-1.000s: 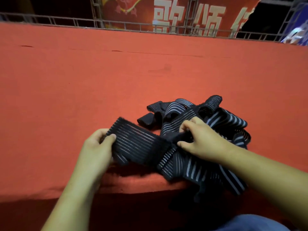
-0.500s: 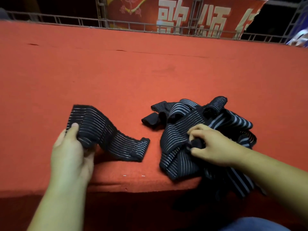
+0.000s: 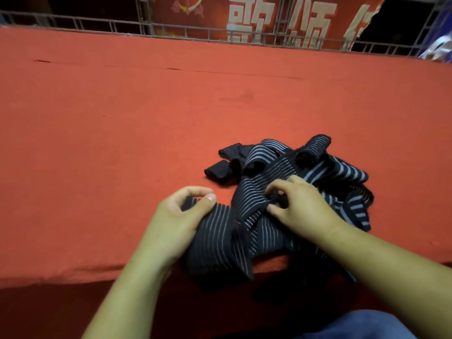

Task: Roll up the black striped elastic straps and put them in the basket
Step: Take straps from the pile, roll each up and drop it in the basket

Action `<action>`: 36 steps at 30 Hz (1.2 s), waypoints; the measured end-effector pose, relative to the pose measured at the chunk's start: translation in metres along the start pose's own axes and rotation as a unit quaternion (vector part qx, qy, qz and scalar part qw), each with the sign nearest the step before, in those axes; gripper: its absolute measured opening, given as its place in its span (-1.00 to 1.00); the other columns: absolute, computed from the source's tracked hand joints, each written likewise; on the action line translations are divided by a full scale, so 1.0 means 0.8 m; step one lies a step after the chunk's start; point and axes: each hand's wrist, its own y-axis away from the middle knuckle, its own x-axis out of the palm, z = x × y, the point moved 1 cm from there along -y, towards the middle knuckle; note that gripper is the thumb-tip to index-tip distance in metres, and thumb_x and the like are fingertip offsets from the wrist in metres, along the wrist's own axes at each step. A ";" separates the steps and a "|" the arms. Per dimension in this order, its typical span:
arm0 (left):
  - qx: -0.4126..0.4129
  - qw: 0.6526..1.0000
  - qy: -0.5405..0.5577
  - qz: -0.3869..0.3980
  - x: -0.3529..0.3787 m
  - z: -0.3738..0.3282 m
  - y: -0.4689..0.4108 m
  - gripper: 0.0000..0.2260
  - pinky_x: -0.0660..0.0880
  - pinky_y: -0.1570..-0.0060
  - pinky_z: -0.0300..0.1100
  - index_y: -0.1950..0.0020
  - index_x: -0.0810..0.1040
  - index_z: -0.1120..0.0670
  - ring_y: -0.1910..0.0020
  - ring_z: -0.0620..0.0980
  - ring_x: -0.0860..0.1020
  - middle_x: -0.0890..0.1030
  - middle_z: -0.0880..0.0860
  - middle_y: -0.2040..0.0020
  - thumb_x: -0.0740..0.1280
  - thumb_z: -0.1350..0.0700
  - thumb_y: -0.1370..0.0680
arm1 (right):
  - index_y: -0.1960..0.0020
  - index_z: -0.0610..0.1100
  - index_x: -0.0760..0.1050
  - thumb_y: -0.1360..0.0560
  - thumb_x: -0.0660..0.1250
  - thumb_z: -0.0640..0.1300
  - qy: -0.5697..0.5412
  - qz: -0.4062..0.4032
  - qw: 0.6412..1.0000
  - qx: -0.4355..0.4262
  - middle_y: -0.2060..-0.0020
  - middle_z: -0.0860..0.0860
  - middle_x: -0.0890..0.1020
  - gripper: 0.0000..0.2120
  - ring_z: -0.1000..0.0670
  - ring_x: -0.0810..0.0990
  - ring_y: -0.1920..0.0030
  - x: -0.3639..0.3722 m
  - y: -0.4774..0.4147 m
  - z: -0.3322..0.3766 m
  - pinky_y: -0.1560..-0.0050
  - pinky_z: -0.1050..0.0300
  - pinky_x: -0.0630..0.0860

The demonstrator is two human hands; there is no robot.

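Straps (image 3: pixel 305 172), black with pale stripes, lay in a tangled heap on the red-covered table (image 3: pixel 122 130), close to its front edge and just before you, with some lengths hanging over that edge. Your left hand (image 3: pixel 176 216) had thumb and forefinger curled round the end of one strap (image 3: pixel 220 238), which ran from your grip back into the heap. Your right hand (image 3: pixel 300 206) pinched a dark fold (image 3: pixel 278 200) in the middle of the pile, its fingers bent onto it. No basket showed in the view, nor any finished roll, so I judged that you were freeing a single strap to roll. To do that well, it seemed best to pin the heap with the right hand and draw the one strap clear with the left, slowly, since the elastic would likely stretch and spring back if it snagged. Once free, it probably wanted laying flat on the cloth with its stripes straight. Then it wanted rolling from the end you held, tight and even, edges in line so that the coil would not cone out. The risk looked to be dragging neighbouring straps over the front edge with it.
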 end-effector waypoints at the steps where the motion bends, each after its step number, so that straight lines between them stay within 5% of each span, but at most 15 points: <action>1: -0.002 1.000 -0.009 0.011 0.003 0.003 0.001 -0.95 0.45 0.19 -0.19 0.02 0.71 -0.06 0.26 -0.16 0.58 0.67 -0.07 0.23 0.46 0.02 -0.56 | -0.11 0.08 0.65 -0.53 0.49 -0.07 -0.007 -0.021 1.000 0.009 0.04 0.08 0.51 -0.83 0.02 0.58 -0.01 0.003 0.001 0.001 -0.10 0.15 0.48; 3: 0.010 0.999 -0.041 0.032 0.009 0.008 0.003 -0.94 0.42 0.24 -0.29 0.02 0.71 -0.09 0.30 -0.22 0.55 0.65 -0.12 0.28 0.46 -0.03 -0.56 | -0.01 0.09 0.66 -0.56 0.45 -0.10 -0.048 -0.062 0.997 0.015 0.09 0.10 0.52 -0.91 0.08 0.56 0.06 0.007 0.005 0.001 -0.08 0.14 0.51; 7: 0.083 0.972 -0.214 0.060 0.031 0.017 0.013 -0.75 0.39 0.33 -0.32 -0.20 0.57 -0.26 0.38 -0.22 0.50 0.58 -0.19 0.38 0.45 -0.16 -0.53 | 0.10 0.19 0.56 -0.59 0.44 -0.05 -0.129 -0.066 0.989 -0.012 0.10 0.10 0.55 -0.84 0.29 0.50 0.09 -0.004 0.015 0.019 0.02 0.53 0.32; 12: 0.093 0.953 -0.286 0.039 0.065 0.037 0.020 -0.40 0.55 0.03 -0.01 -0.43 0.34 -0.36 0.04 0.07 0.63 0.68 0.02 0.07 0.27 -0.45 -0.41 | -0.01 0.23 0.58 -0.61 0.41 -0.01 -0.178 0.005 0.981 -0.081 -0.05 0.13 0.52 -0.89 0.22 0.52 -0.14 -0.002 0.031 0.028 -0.15 0.42 0.34; 16: 0.122 0.948 -0.294 -0.016 0.063 0.036 0.018 -0.44 0.58 0.07 0.02 -0.41 0.42 -0.34 0.10 0.10 0.65 0.68 0.04 0.12 0.21 -0.40 -0.42 | -0.09 0.27 0.57 -0.63 0.35 0.08 -0.183 0.055 0.976 -0.104 -0.15 0.25 0.45 -0.91 0.16 0.48 -0.25 -0.004 0.040 0.021 -0.08 0.34 0.37; 19: 0.147 0.943 -0.296 -0.024 0.064 0.030 0.023 -0.56 0.61 0.00 -0.03 -0.32 0.54 -0.32 0.03 -0.09 0.69 0.73 -0.17 0.02 0.16 -0.31 -0.48 | -0.09 0.28 0.56 -0.64 0.35 0.07 -0.190 0.074 0.973 -0.110 -0.19 0.28 0.42 -0.91 0.21 0.46 -0.30 -0.011 0.041 0.019 -0.14 0.33 0.45; 23: 0.174 0.947 -0.255 -0.092 0.050 0.023 0.013 -0.83 0.55 0.04 -0.20 -0.12 0.67 -0.15 0.11 -0.29 0.66 0.72 -0.24 0.12 0.29 -0.02 -0.62 | -0.16 0.25 0.44 -0.55 0.47 0.10 -0.148 0.094 0.980 -0.098 -0.22 0.31 0.36 -0.74 0.27 0.41 -0.30 -0.007 0.043 0.014 -0.30 0.31 0.36; 27: 0.189 0.951 -0.198 -0.144 0.024 0.004 0.009 -0.83 0.41 0.24 -0.43 0.06 0.64 -0.11 0.23 -0.33 0.59 0.66 -0.26 0.22 0.32 0.12 -0.63 | -0.54 0.13 0.25 -0.53 0.50 0.13 -0.106 0.060 0.991 -0.057 -0.38 0.21 0.41 -0.32 0.21 0.40 -0.41 -0.003 0.036 0.014 -0.46 0.20 0.33; 36: 0.190 0.961 0.041 -0.198 -0.026 -0.019 -0.001 -0.74 0.37 0.30 -0.24 0.19 0.61 0.00 0.26 -0.17 0.45 0.57 -0.17 0.31 0.25 0.17 -0.65 | -0.62 0.03 0.10 -0.49 0.45 0.29 -0.068 0.070 0.995 -0.009 -0.24 0.05 0.55 -0.13 -0.05 0.53 -0.28 0.009 0.020 0.031 -0.29 0.05 0.46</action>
